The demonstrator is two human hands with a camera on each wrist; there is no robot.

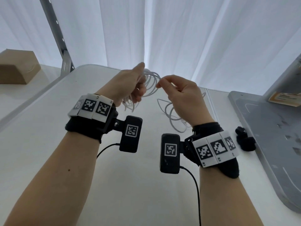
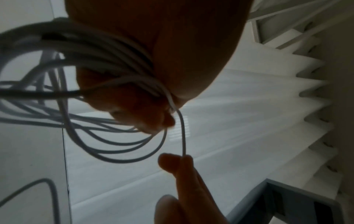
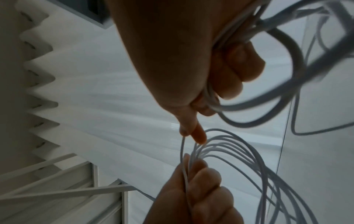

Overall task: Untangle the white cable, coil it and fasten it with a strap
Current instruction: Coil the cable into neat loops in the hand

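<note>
The white cable [image 1: 150,86] is partly wound into several loops, held up above the table. My left hand [image 1: 140,85] grips this coil, its fingers curled round the bundled strands [image 3: 188,174]. My right hand [image 1: 158,84] is just to the right of the coil and pinches a single strand between thumb and forefinger [image 3: 191,134]. That strand [image 2: 183,136] runs short and taut between both hands. The rest of the cable [image 1: 172,118] lies in loose tangled loops on the table under my right hand. A black strap [image 1: 245,141] lies on the table beside my right wrist.
A grey board [image 1: 268,128] lies along the right edge of the white table [image 1: 130,185]. A cardboard box [image 1: 17,67] stands at the far left beside a slanted metal post [image 1: 60,38]. White curtains hang behind the table.
</note>
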